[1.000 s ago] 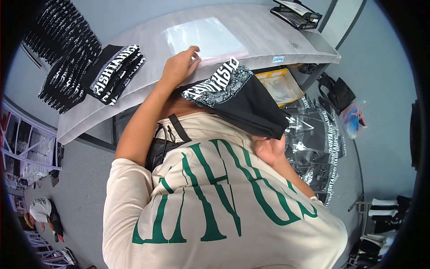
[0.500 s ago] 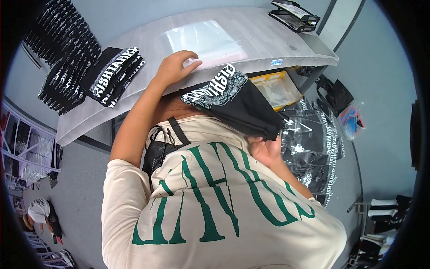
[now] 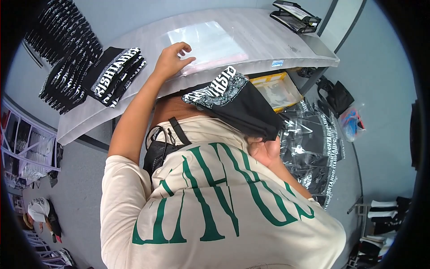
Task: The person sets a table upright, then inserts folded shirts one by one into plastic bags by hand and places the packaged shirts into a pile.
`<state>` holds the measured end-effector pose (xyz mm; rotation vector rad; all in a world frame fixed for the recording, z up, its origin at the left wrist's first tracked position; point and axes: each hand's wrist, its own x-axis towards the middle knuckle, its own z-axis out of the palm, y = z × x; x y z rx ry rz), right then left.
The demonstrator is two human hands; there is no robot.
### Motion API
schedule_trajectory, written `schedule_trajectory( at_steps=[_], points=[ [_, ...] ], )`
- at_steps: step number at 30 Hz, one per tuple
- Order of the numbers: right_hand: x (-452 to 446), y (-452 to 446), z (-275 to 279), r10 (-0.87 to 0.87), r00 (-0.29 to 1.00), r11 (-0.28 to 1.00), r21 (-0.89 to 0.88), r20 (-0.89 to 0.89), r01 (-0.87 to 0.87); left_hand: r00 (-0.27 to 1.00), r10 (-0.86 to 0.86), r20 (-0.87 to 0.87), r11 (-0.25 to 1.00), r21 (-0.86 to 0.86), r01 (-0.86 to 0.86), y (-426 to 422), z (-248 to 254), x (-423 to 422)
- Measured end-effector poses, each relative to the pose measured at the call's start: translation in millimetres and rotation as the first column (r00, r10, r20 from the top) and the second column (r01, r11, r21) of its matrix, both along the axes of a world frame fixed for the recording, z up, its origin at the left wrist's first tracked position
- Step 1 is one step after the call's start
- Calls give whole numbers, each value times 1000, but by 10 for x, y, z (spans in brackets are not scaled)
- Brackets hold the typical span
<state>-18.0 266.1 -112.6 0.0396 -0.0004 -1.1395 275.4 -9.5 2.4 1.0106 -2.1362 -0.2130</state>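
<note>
Left hand (image 3: 172, 60) hovers at 11 o'clock of the view, empty, its thumb and fingers parted over the near-left corner of the clear plastic bags (image 3: 201, 40); whether a fingertip touches the film cannot be told. Over the last second it has drawn back slightly toward 10 o'clock, off the middle of the bags' near edge, and its fingers have spread. That leaves the bags lying flat on the surface (image 3: 148, 36) at 12 o'clock, none lifted.

Right hand (image 3: 266, 151), toward 4 o'clock, grips the lower end of the folded black garment (image 3: 251, 107), which has barely shifted. It slants in front of the waist, just below the surface's near edge, its white lettering and paisley band pointing to 12 o'clock; no plastic covers it.

At 10 o'clock a small pile of matching folded garments (image 3: 96, 69) rests on the surface. Toward 2 o'clock sits a yellow-rimmed bin (image 3: 264, 80), and near 3 o'clock, lower down, lie plastic-wrapped garments (image 3: 309, 134).
</note>
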Motion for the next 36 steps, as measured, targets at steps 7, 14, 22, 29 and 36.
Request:
schedule_trajectory(
  at_steps=[7,14,22,29,36],
  points=[
    [0,6,61,12,998,999,33,54,-14,997,-72,-29,993,-96,69,-140,27,51],
    [112,-142,276,50,996,997,-54,74,-46,972,60,229,939,-343,23,4,323,47],
    [318,-283,717,118,971,991,-80,207,-104,975,14,223,780,-612,129,575,521,112],
    [262,-261,585,31,978,995,-104,206,-10,955,-32,294,781,-589,207,911,395,337],
    [92,-125,593,-6,996,999,-52,92,11,997,26,68,768,-640,23,648,180,165]
  ],
)
